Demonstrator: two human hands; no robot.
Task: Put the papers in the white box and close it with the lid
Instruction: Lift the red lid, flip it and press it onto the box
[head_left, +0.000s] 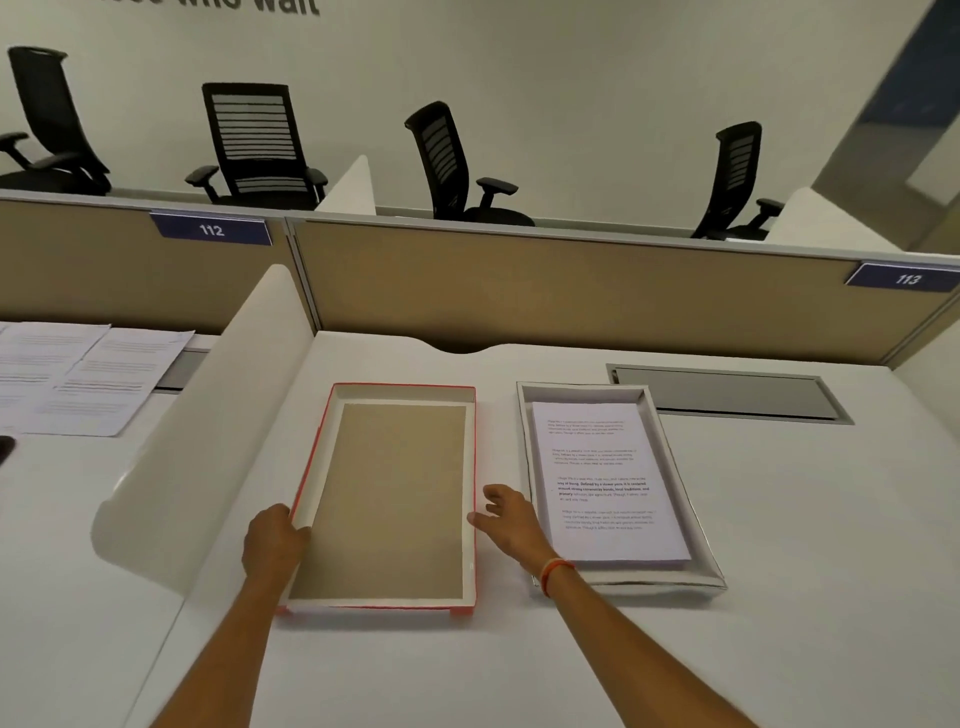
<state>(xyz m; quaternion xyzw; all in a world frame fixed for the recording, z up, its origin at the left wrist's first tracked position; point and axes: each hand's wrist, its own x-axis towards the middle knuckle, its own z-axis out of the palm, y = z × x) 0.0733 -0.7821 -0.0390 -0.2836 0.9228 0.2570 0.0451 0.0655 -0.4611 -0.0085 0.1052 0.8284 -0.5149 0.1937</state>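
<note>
White table (675, 649). Lid (387, 499) lies upside down, red outer edge, brown inside, left of the white box (701, 571). Papers (605, 480) sit stacked inside the box, printed side up. Left hand (272, 538) grips the lid's left rim, fingers curled over the wall. Right hand (511, 517) at the lid's right rim, fingers spread and loose, fingertips touching the rim; firm hold cannot be told. More sheets (78, 374) far left, beyond a white divider (208, 415).
</note>
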